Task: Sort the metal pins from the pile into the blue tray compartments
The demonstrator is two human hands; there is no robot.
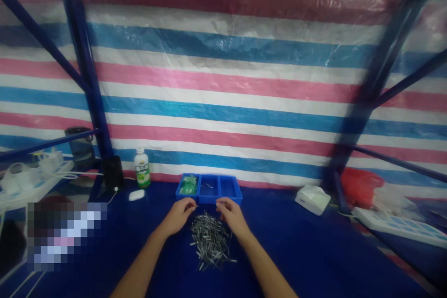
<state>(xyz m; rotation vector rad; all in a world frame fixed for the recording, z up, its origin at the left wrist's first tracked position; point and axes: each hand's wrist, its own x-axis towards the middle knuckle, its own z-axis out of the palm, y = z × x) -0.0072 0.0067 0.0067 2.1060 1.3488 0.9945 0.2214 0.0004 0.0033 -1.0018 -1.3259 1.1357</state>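
Note:
A pile of thin metal pins (211, 242), shaped like blind rivets, lies on the dark blue tabletop (275, 260) between my forearms. At the pile's upper left, my left hand (179, 215) is closed in a pinch, with the tip of one thin pin showing at its fingertips. My right hand (230, 214) is also pinched, over the pile's upper right; what it holds is too small to make out. Just beyond both hands stands a blue divided tray (230, 201). Its left compartment holds green-and-clear packets (189, 185), its middle a few pins (208, 186).
Behind the tray hangs a striped plastic sheet (223, 102) between blue metal posts. A white-green bottle (142, 170), a white oval case (136, 195) and a black box (112, 173) stand left. Right are a tissue pack (312, 199), a power strip (401, 227) and a red bag (361, 187).

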